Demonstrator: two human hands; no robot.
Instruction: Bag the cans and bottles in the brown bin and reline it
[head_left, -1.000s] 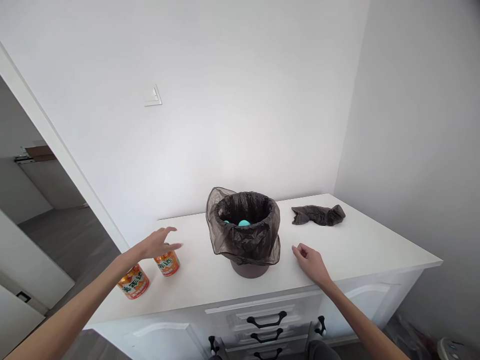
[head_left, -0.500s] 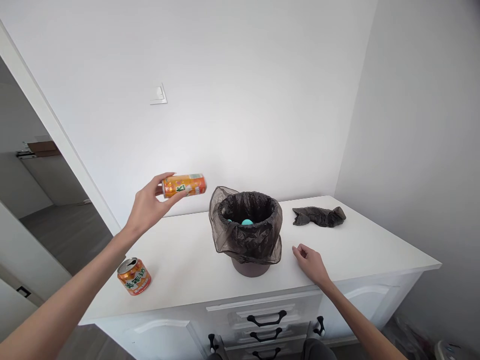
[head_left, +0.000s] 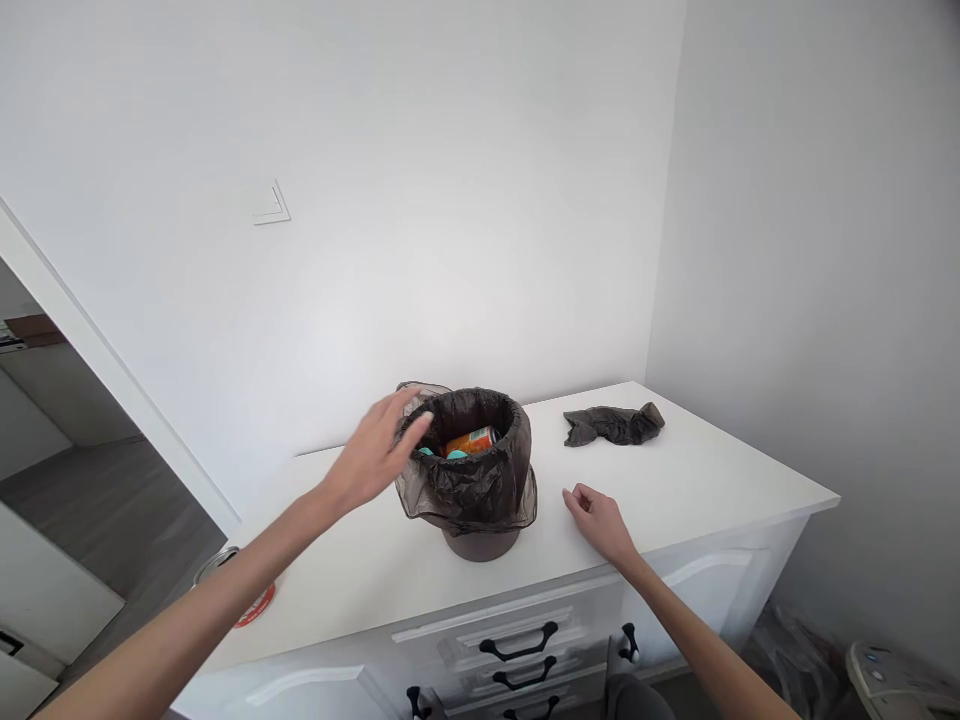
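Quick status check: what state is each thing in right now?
Bin: upright, open
Liner: folded over the bin's rim
Can in bin: lying on its side
Teal items: in bin, partly hidden
Other can: upright, mostly hidden
Loose bag: crumpled
Drawers: shut
Switch: too small to read
Left hand: open, empty
Right hand: loosely curled, nothing visible inside

One left hand [head_left: 373, 450] and one right hand [head_left: 600, 522] are in view, along with one bin [head_left: 481, 546], one liner [head_left: 480, 490] and one crumpled bag [head_left: 615, 425] on one counter [head_left: 697, 490]. Cans number two: one inner can [head_left: 471, 441] in the bin and one half-hidden outer can [head_left: 259, 606]. Two teal pieces [head_left: 456, 454] show inside the bin, besides three drawer handles [head_left: 519, 654], two door handles [head_left: 628, 642] and one switch [head_left: 271, 205].
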